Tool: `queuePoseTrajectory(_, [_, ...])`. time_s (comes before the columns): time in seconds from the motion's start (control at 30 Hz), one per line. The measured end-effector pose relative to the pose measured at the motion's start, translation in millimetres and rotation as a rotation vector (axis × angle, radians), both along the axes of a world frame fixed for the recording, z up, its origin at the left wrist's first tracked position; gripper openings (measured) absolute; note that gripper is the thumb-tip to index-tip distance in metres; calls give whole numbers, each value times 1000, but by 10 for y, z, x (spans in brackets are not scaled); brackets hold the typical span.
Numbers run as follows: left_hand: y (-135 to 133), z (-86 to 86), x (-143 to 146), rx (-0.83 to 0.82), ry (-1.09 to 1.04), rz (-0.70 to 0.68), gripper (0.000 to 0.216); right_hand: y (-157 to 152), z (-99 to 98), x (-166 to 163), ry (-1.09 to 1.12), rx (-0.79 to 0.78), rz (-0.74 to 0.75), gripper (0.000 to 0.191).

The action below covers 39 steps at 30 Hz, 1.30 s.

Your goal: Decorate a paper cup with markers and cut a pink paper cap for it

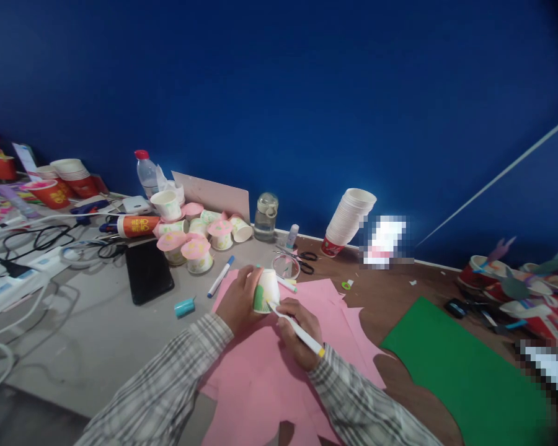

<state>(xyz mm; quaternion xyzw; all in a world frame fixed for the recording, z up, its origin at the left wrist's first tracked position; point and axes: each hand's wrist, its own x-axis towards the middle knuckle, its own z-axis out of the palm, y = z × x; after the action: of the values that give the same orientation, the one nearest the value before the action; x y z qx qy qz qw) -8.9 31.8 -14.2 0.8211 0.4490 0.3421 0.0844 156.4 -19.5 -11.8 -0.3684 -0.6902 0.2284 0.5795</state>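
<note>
My left hand (pixel 238 301) is wrapped round a small white paper cup (pixel 266 290) with a green patch, held upside down over a pink paper sheet (pixel 265 378). My right hand (pixel 298 329) grips a white marker pen (pixel 302 333) with a yellow end, its tip touching the cup's side. Both sleeves are grey plaid.
A cluster of decorated cups with pink tops (pixel 196 235) stands behind. Nearby lie a black phone (pixel 147 271), a blue pen (pixel 221 276), a teal cap (pixel 185 306), scissors (pixel 302 257), a leaning stack of white cups (pixel 348 220), green paper (pixel 469 371), bottles and cables at left.
</note>
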Motion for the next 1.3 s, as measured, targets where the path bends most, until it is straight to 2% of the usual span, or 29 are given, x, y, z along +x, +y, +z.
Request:
queuePoseTrajectory(0.3, [-17, 26, 12, 14, 0, 3, 79, 1, -10, -11, -45, -37, -29, 13])
queuePoseTrajectory(0.67, [5, -10, 2, 26, 26, 1, 80, -5, 23, -4, -37, -1, 11, 15])
queuePoseTrajectory(0.93, [1, 2, -1, 7, 16, -9, 82, -1, -21, 6, -15, 12, -29, 16])
queuePoseTrajectory(1.3, [1, -10, 15, 15, -29, 24, 79, -29, 51, 18, 89, -100, -123, 14])
